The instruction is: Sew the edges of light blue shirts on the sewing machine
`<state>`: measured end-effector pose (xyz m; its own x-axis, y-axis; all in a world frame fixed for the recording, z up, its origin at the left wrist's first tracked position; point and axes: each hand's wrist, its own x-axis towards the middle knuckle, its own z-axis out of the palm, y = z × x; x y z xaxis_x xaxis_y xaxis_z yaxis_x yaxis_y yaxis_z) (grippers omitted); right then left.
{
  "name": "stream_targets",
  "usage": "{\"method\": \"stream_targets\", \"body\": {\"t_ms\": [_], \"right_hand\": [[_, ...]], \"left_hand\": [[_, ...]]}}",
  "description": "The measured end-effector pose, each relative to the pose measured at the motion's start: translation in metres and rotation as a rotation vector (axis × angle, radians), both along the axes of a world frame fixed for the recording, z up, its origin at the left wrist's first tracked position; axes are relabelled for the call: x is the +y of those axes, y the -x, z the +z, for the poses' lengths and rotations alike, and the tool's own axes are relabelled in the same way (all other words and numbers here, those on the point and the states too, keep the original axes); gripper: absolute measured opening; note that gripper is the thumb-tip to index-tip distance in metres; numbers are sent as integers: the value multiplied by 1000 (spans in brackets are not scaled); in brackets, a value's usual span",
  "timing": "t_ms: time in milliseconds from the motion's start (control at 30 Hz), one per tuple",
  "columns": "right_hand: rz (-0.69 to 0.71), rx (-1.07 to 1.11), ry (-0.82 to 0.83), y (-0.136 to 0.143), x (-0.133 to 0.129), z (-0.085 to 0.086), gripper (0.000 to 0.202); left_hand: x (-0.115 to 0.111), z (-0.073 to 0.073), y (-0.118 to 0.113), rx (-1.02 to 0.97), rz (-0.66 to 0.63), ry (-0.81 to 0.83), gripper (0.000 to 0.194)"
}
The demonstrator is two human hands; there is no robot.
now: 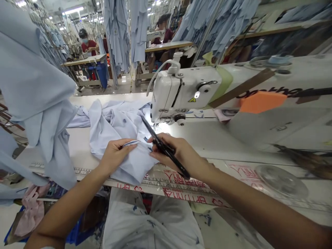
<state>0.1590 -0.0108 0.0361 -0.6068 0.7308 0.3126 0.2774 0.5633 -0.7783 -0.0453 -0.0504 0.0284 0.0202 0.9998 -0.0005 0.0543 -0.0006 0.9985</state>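
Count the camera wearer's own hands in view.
2: the left hand, pinching the light-blue fabric, and the right hand, holding black scissors. Neither is fully hidden.

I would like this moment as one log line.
left hand: pinches light-blue fabric | right hand: holds black scissors-like tool | ahead: white sewing machine

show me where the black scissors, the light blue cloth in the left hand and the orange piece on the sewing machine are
black scissors (164, 148): head view, on the dark middle section
light blue cloth (118, 131): head view, on its spread folds
orange piece (263, 102): head view, on its flat face
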Motion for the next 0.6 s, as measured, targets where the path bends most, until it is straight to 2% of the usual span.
{"method": "stream_targets", "body": {"t_ms": [100, 233, 467, 600], "right_hand": [[79, -197, -250, -13, 1, 3, 43], [22, -441, -522, -24, 6, 4, 56], [48, -514, -636, -16, 8, 7, 63], [42, -568, -754, -18, 9, 13, 47]], "left_hand": [[1, 1, -1, -48, 24, -26, 28], [2, 3, -2, -58, -2, -38, 20], [-2, 11, -6, 126, -91, -77, 23], [0, 12, -3, 127, -120, -8, 23]]}}
